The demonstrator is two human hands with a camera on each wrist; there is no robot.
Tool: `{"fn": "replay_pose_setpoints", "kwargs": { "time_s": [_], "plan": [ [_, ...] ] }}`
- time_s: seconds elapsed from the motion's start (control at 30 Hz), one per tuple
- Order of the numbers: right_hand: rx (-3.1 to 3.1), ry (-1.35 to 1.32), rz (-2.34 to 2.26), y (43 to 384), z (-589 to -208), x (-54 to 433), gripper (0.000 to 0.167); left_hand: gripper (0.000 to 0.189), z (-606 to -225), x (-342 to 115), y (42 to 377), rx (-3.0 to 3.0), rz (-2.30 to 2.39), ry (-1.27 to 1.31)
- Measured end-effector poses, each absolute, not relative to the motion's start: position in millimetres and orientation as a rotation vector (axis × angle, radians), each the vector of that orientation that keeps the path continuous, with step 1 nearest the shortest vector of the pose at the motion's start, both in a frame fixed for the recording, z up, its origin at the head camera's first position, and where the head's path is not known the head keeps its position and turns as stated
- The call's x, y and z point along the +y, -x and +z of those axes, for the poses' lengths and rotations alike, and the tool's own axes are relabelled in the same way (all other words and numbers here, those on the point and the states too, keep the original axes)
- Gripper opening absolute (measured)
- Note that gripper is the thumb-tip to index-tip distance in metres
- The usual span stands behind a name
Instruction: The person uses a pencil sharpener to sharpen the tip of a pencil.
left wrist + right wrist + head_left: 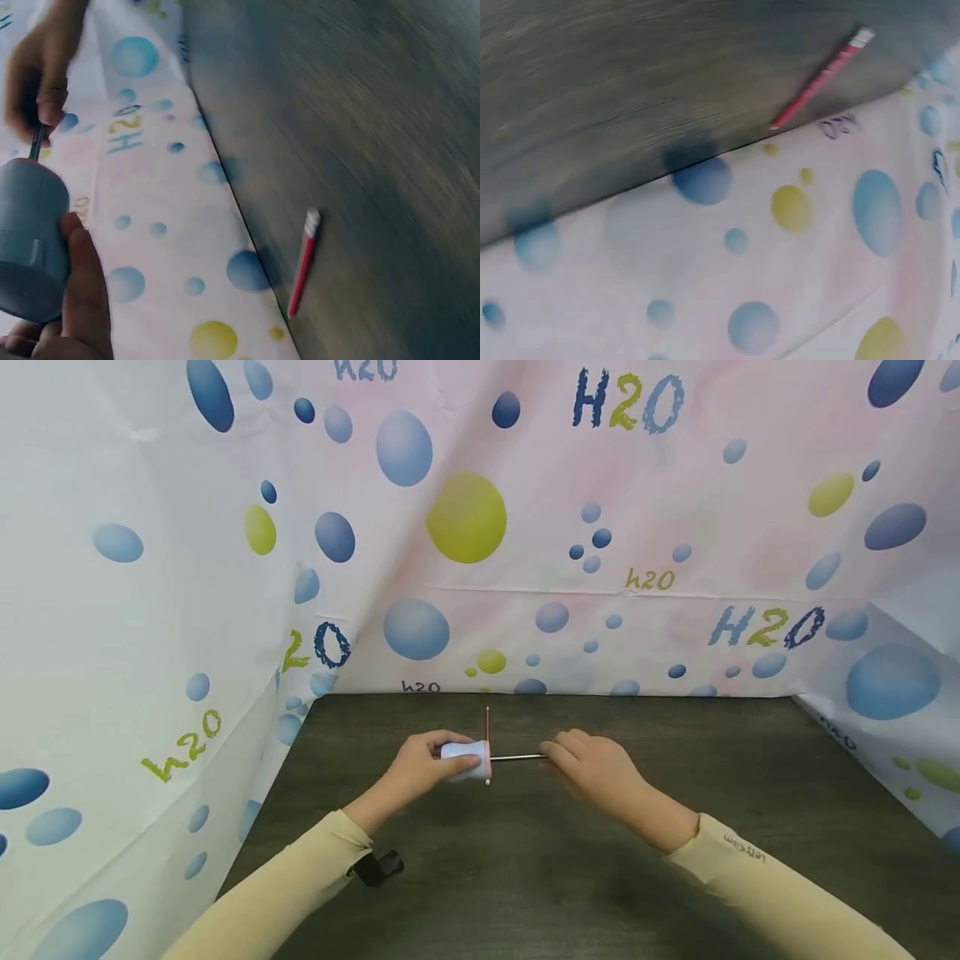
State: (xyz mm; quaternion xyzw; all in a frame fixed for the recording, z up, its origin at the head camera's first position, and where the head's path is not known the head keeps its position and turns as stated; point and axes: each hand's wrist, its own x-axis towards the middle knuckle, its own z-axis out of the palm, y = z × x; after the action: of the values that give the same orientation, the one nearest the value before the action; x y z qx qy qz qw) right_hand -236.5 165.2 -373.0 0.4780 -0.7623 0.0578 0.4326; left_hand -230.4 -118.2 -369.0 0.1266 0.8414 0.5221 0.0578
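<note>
My left hand (420,764) grips a light blue, barrel-shaped pencil sharpener (463,758) with a pink rim, thumb along its near side. From the sharpener's right end a thin dark pencil (517,757) runs straight to my right hand (596,768), whose fingers pinch its other end. In the left wrist view the sharpener (34,217) and the pencil (36,142) appear in line, with the right hand (43,79) at the far end. Neither hand shows in the right wrist view.
A red pencil (488,722) with a white end lies on the dark wooden table (600,877), partly hidden behind the sharpener in the head view. White sheeting (525,643) with blue and green dots rises at the back and both sides. A black strap piece (378,867) hangs at the left wrist.
</note>
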Motion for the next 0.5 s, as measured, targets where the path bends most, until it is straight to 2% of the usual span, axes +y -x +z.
{"fn": "replay_pose_setpoints", "kwargs": {
  "time_s": [0.13,0.23,0.3,0.4,0.47,0.5],
  "plan": [
    [-1.698,-1.143,0.057,234,-378,163,0.035,0.038,-367,-115,229,2.474,1.593,-0.374],
    [-1.816,-1.124,0.129,227,-379,163,0.041,0.038,-365,-113,223,2.572,1.553,-0.497],
    [-2.050,-1.128,0.244,220,-374,163,0.033,0.039,-364,-112,219,2.663,1.520,-0.625],
    [-2.547,-1.238,0.674,218,-360,169,0.028,0.042,-366,-111,215,2.856,1.400,-1.042],
    [-2.880,-1.308,1.173,222,-353,176,0.022,0.045,-367,-110,213,2.966,1.217,-1.443],
    [-3.002,-1.304,1.440,227,-351,179,0.027,0.046,-369,-110,213,3.012,1.117,-1.617]
  ]
}}
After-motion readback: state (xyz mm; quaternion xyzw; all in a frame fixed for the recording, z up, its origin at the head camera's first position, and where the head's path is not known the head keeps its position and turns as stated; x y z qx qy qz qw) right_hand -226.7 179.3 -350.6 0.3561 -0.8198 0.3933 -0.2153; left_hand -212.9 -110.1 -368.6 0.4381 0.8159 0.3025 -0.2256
